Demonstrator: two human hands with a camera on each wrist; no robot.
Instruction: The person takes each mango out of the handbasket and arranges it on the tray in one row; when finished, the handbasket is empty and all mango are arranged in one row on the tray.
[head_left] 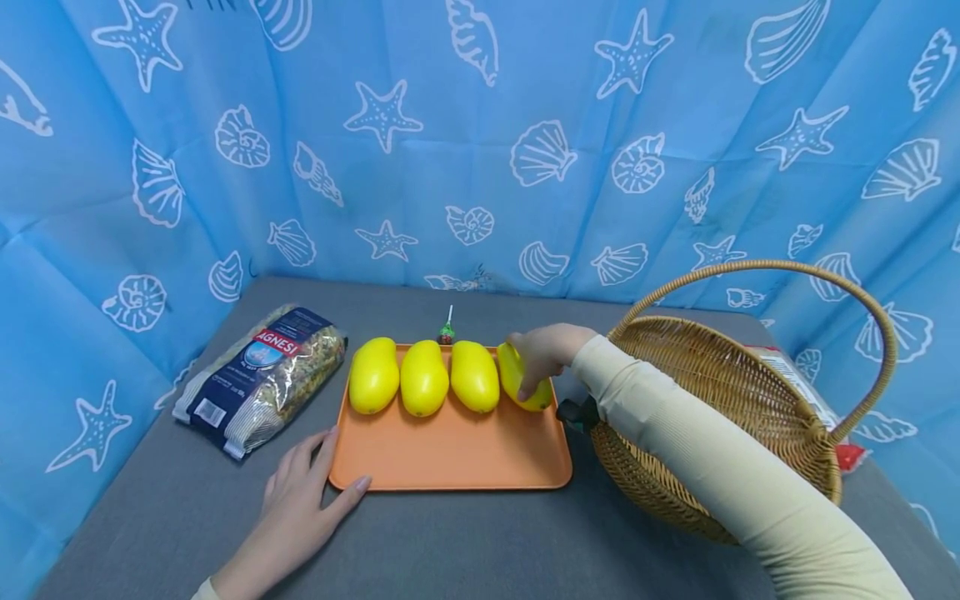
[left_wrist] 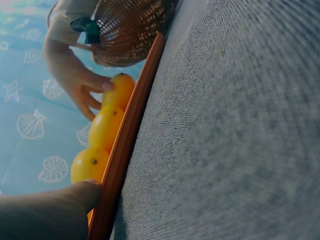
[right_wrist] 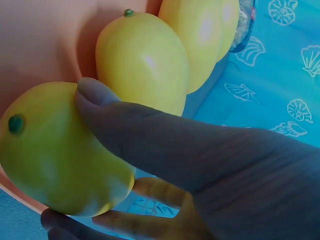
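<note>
Several yellow mangoes stand side by side along the far half of an orange tray (head_left: 450,454). My right hand (head_left: 551,354) grips the rightmost mango (head_left: 512,371). In the right wrist view the thumb lies across this mango (right_wrist: 60,150), with fingers around its other side. Beside it, on the tray, is another mango (right_wrist: 142,60). My left hand (head_left: 296,500) rests at the tray's near left corner, fingers by the left edge and thumb touching the front rim. In the left wrist view that thumb (left_wrist: 87,192) touches the tray's edge.
A wicker basket (head_left: 697,367) with a tall handle stands right of the tray, partly behind my right sleeve. An Agnesi pasta bag (head_left: 262,375) lies at the left. Behind the tray is a small lollipop (head_left: 447,329). A red and white package (head_left: 798,383) shows behind the basket.
</note>
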